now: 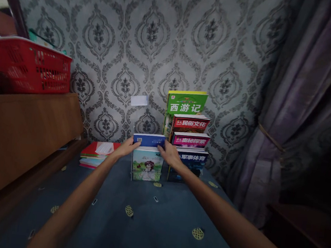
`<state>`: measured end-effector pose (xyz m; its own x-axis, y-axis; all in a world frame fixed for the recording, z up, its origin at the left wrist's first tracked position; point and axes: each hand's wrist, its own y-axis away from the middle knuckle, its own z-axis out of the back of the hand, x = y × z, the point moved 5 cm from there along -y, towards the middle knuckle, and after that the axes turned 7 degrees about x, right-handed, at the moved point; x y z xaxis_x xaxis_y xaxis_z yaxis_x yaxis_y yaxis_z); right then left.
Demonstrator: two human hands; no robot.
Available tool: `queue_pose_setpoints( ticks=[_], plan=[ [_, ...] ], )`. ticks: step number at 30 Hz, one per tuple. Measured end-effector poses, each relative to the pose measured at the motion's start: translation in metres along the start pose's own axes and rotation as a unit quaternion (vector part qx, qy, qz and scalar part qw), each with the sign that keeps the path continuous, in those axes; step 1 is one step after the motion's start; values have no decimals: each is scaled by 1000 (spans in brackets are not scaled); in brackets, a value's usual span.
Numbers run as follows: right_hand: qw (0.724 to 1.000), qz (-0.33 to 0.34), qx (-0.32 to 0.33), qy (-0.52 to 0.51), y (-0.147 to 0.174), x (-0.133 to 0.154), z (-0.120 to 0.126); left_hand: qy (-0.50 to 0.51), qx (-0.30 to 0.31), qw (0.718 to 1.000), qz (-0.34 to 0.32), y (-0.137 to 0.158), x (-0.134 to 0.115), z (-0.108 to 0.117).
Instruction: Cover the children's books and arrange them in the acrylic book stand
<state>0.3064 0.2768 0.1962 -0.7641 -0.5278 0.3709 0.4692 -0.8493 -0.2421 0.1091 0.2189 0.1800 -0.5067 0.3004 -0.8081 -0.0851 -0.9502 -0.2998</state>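
Note:
A dark blue book stands upright, with my left hand closed on its left edge and my right hand closed on its right edge. Directly in front of it is a light green book with a girl drawn on the cover. A clear stand or divider seems to run along their left side, under a blank white label. Right of my right hand, several books stand in a stepped row: a green one, a red one, a pink one and a navy one.
A stack of coloured booklets lies left of the books on the dark blue patterned cloth. At the far left, a red basket sits on a wooden cabinet. Patterned wallpaper rises behind, and a purple curtain hangs at right.

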Motion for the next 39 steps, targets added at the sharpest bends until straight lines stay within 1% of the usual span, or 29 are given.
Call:
queue_pose_setpoints(
  ticks=[9,13,19,22,24,27,29,31,33,35,36,37,39],
  plan=[
    [1000,3,-10,-10,-4,-4,-6,50,-21,999,1,-3,17,-9],
    [1000,10,-15,-17,-4,-7,-8,72,-43,996,-29,1,16,-11],
    [1000,5,-20,-22,-4,-7,-14,77,-76,993,-39,6,13,-18],
    [1000,1,-19,-21,-4,-7,-15,80,-77,993,-26,6,13,-19],
    [1000,5,-16,-21,-5,-7,-15,65,-86,994,-13,8,11,-21],
    [999,19,-12,-24,-6,-11,-17,5,-134,991,-20,16,5,-23],
    [999,37,-16,-36,-6,-14,-20,-33,-179,982,-52,28,1,-27],
    [996,58,-22,-61,-3,-18,-24,-60,-219,971,-78,44,3,-32],
    [993,65,-34,-92,2,-22,-29,-87,-240,964,-70,63,16,-37],
    [990,59,-50,-120,9,-26,-33,-135,-234,962,-37,82,37,-39],
    [988,53,-56,-131,14,-27,-36,-174,-223,959,-16,90,50,-39],
    [988,47,-58,-139,18,-28,-38,-220,-213,952,10,98,63,-37],
    [986,46,-65,-149,30,-27,-44,-305,-201,929,64,112,89,-29]
  ],
)
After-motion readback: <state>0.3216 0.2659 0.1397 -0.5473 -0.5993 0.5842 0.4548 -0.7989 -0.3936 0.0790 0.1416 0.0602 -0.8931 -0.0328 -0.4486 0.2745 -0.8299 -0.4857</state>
